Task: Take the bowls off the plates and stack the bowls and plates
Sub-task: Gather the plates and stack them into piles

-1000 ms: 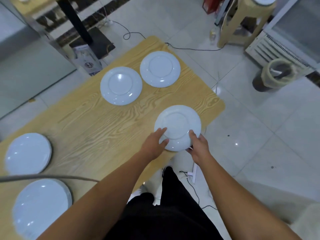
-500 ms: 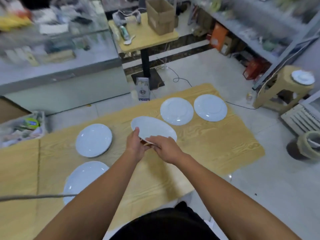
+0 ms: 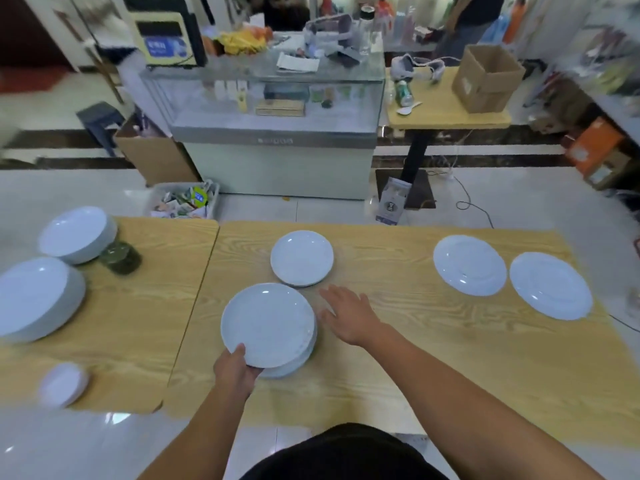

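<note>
Head view: a long wooden table is being shown butted against a left table on a tiled shop floor, with a glass counter and a cardboard box standing far behind.

On the left table a far bowl stack and a near bowl stack are being kept beside a jar. On the long table a middle plate is lying just beyond a plate stack, while a right plate and a far-right plate are lying well apart from it.

Half a second ago the top plate was being carried over the table in both hands. Now it is being rested on the plate stack and has been let go by one hand.

The top plate's near rim is being gripped by the left hand, thumb on top. The right hand is being held flat and spread just right of the plate stack, with nothing in it.
</note>
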